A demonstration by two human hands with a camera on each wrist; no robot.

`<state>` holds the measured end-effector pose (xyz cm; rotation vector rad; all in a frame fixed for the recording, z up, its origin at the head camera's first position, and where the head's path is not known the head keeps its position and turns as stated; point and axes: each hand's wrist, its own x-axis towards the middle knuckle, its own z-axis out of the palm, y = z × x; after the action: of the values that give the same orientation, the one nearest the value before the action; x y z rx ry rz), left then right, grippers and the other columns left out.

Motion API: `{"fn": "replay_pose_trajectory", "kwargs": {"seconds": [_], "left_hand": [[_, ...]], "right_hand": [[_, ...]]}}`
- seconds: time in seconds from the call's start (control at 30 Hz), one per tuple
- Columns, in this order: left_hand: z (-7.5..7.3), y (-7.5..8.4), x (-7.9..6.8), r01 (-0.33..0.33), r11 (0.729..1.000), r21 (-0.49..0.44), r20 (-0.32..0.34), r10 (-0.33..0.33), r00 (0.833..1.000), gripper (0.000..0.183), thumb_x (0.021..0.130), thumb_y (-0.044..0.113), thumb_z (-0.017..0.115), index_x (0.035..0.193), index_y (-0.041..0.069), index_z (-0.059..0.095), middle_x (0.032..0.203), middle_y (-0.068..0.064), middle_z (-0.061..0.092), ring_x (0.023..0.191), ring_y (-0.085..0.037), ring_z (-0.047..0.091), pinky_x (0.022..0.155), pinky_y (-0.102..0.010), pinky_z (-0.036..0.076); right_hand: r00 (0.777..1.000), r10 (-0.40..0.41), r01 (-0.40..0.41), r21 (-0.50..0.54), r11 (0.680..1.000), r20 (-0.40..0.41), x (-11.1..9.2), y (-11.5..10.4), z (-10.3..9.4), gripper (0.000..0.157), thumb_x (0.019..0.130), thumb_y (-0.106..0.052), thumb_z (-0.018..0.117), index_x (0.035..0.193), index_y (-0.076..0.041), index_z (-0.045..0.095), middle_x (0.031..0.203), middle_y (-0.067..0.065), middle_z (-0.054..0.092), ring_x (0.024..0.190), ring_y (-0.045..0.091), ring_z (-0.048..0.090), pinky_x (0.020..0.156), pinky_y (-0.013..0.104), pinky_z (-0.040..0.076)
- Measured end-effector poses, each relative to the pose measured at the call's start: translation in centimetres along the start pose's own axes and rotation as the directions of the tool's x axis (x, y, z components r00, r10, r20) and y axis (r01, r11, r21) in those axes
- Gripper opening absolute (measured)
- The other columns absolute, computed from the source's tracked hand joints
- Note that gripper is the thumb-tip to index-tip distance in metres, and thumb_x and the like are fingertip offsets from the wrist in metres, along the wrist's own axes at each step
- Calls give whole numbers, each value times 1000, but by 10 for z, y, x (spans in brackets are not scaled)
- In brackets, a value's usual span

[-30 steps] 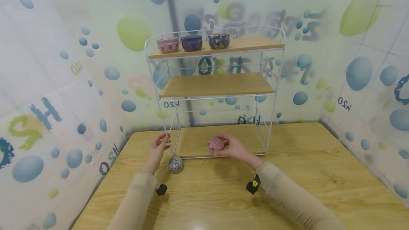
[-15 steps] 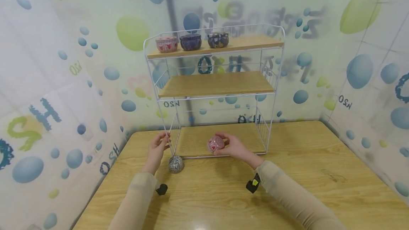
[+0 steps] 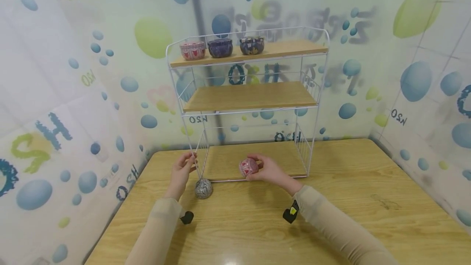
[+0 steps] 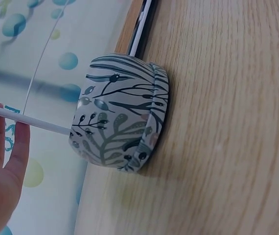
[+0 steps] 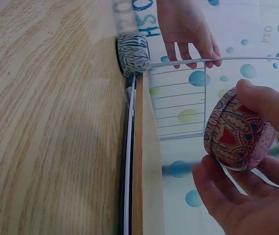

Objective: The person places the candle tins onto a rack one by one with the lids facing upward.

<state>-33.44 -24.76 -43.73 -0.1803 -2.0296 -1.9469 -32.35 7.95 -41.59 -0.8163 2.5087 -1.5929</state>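
My right hand (image 3: pixel 270 170) holds a small round pink tin (image 3: pixel 248 167) with red hearts, gripped between thumb and fingers and tilted over the front of the bottom shelf (image 3: pixel 224 162). In the right wrist view, the tin (image 5: pixel 238 131) shows a paisley pattern and a rim seam. The left hand (image 3: pixel 181 171) pinches the white front post of the wire rack (image 3: pixel 186 132) with its fingertips. Just below that hand, a black-and-white leaf-patterned tin (image 3: pixel 203 188) stands on the table, rim side down, right at the rack's front left corner.
On the top shelf (image 3: pixel 290 49) stand a pink heart tin (image 3: pixel 193 51), a dark blue tin (image 3: pixel 220 48) and a dark floral tin (image 3: pixel 252 46). The middle shelf (image 3: pixel 250 96) is wooden. The wooden table (image 3: pixel 243 228) reaches patterned walls behind and beside the rack.
The pink tin in my right hand has tipped slightly, its hearts turning a little. My left hand keeps its place on the post; the head view shifts only slightly.
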Motion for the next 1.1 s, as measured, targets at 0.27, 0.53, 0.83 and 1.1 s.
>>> {"fn": "replay_pose_trajectory", "kwargs": {"seconds": [0.27,0.53,0.83,1.1], "left_hand": [[-1,-1,3,9,1000,-1,9,-9,1000,27,101,12,53,121,-7,56,103,8,62,98,-27,58,89,-44,52],[0,2,0,-12,1000,9,4,12,1000,29,100,16,55,120,-5,57,104,7,62,99,-32,57,83,-33,54],[2,1,-1,-5,1000,12,-9,6,1000,31,100,15,55,120,-9,54,103,7,63,94,-22,58,81,-30,54],[3,12,-4,30,1000,1,-9,-30,1000,25,101,9,52,119,-6,56,101,9,62,100,-30,57,87,-39,53]], "right_hand": [[999,36,-36,37,999,8,-1,3,2,74,74,-16,85,138,-1,49,125,15,55,101,27,60,76,34,55],[999,52,-52,43,998,12,-1,4,3,74,74,-17,85,136,2,49,121,15,57,99,26,60,75,34,55],[999,52,-52,5,999,-10,-1,5,6,68,72,-17,86,130,-1,53,116,12,59,100,26,58,76,34,54],[999,40,-41,-34,999,-22,-2,6,6,67,72,-17,86,129,-2,54,111,8,60,94,23,55,70,32,50]]}}
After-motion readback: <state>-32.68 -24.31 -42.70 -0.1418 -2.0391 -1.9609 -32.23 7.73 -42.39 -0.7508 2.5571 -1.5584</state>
